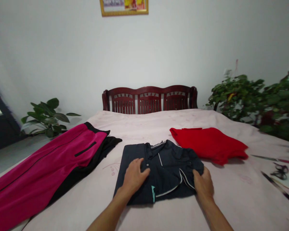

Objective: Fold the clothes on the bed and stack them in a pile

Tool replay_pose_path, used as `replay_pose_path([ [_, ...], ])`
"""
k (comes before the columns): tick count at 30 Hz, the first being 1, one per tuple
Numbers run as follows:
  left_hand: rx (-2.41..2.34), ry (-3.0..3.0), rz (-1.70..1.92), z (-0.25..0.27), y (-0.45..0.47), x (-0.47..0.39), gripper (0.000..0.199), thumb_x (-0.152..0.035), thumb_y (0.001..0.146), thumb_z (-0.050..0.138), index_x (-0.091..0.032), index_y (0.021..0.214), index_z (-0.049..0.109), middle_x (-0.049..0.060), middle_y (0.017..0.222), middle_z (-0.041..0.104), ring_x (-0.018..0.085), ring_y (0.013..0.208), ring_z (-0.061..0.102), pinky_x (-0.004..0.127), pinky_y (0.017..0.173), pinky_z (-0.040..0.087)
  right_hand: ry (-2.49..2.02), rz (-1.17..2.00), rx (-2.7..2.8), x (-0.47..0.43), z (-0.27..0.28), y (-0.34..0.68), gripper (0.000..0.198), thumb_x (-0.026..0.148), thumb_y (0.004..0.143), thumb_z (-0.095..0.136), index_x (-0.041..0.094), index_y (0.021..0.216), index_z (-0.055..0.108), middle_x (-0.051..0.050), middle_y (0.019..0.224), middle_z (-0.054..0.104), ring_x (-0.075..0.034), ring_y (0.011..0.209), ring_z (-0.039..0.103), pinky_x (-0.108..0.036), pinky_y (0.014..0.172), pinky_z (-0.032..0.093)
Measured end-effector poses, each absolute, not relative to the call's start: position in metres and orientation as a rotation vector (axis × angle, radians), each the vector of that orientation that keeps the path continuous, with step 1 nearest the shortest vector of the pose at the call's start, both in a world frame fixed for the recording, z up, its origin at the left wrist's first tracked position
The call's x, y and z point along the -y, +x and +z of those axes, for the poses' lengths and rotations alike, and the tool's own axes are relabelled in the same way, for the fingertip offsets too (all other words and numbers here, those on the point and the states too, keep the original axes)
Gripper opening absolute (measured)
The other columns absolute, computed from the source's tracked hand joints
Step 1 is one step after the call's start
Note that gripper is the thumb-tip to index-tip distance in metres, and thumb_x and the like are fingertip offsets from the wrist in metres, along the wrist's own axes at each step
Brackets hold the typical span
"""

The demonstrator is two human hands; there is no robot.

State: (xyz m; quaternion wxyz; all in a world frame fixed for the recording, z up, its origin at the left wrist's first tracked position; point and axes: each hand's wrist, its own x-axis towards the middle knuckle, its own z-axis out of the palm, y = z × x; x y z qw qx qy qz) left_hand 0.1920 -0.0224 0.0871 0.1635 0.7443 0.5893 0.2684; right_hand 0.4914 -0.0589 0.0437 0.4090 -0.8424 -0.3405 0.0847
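A dark navy shirt (167,170) with white piping and a collar lies partly folded on the bed in front of me. My left hand (135,175) rests on its left part, fingers spread and pressing on the cloth near a small button. At the shirt's right edge, my right hand (204,183) grips the fabric between thumb and fingers. A strip of teal (153,193) shows at the lower edge. Right behind the shirt lies a folded red garment (208,142), which neither hand touches.
Magenta and black trousers (69,160) stretch along the left side of the bed (139,123). Thin dark items, including a pen-like stick (279,189), lie at the right. Beyond stands a wooden headboard (149,99), with leafy plants (47,117) on both sides.
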Motion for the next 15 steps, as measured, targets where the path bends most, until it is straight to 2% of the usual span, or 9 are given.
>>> replay_pose_path([
  [3,-1.748,2.184,0.341,0.091,0.231,0.029,0.082,-0.038,0.072,0.069,-0.017,0.148,0.045,0.022,0.158,0.034,0.041,0.147,0.028,0.058,0.116,0.024,-2.081,0.316,0.744,0.059,0.046,0.49,0.064,0.049,0.085,0.042,0.022,0.143,0.047,-0.014,0.132,0.061,-0.033,0.112,0.06,-0.041,0.089,0.045],
  [6,-1.779,2.212,0.17,0.086,0.241,0.029,0.087,-0.025,0.068,0.072,-0.02,0.149,0.042,0.024,0.161,0.026,0.046,0.147,0.024,0.066,0.112,0.023,-2.054,0.349,0.741,0.059,0.047,0.489,0.064,0.048,0.084,0.043,0.023,0.143,0.047,-0.013,0.132,0.061,-0.033,0.112,0.06,-0.041,0.089,0.044],
  [8,-1.776,2.186,0.274,0.084,0.237,0.025,0.083,-0.011,0.066,0.068,-0.02,0.146,0.048,0.024,0.157,0.034,0.046,0.142,0.034,0.064,0.109,0.03,-2.038,0.365,0.74,0.058,0.047,0.489,0.063,0.048,0.084,0.043,0.023,0.143,0.047,-0.013,0.132,0.061,-0.033,0.113,0.059,-0.041,0.089,0.044],
  [10,-1.751,2.113,0.445,0.088,0.224,0.016,0.079,0.001,0.064,0.063,-0.02,0.14,0.055,0.022,0.146,0.05,0.041,0.131,0.05,0.058,0.105,0.038,-2.034,0.377,0.738,0.058,0.048,0.49,0.063,0.047,0.084,0.043,0.023,0.143,0.046,-0.013,0.132,0.06,-0.033,0.113,0.059,-0.041,0.089,0.043],
  [12,-1.729,2.015,0.604,0.097,0.203,0.005,0.076,0.006,0.063,0.058,-0.021,0.134,0.059,0.017,0.13,0.064,0.034,0.119,0.061,0.048,0.101,0.044,-2.038,0.389,0.733,0.058,0.048,0.49,0.064,0.046,0.084,0.044,0.023,0.144,0.046,-0.013,0.132,0.06,-0.033,0.113,0.06,-0.041,0.09,0.043],
  [15,-1.766,1.823,0.853,0.11,0.15,-0.014,0.066,0.006,0.064,0.055,-0.02,0.124,0.065,0.01,0.114,0.072,0.025,0.109,0.066,0.033,0.094,0.05,-2.037,0.396,0.736,0.058,0.049,0.49,0.064,0.045,0.084,0.043,0.023,0.145,0.045,-0.013,0.132,0.06,-0.033,0.114,0.06,-0.041,0.09,0.044],
])
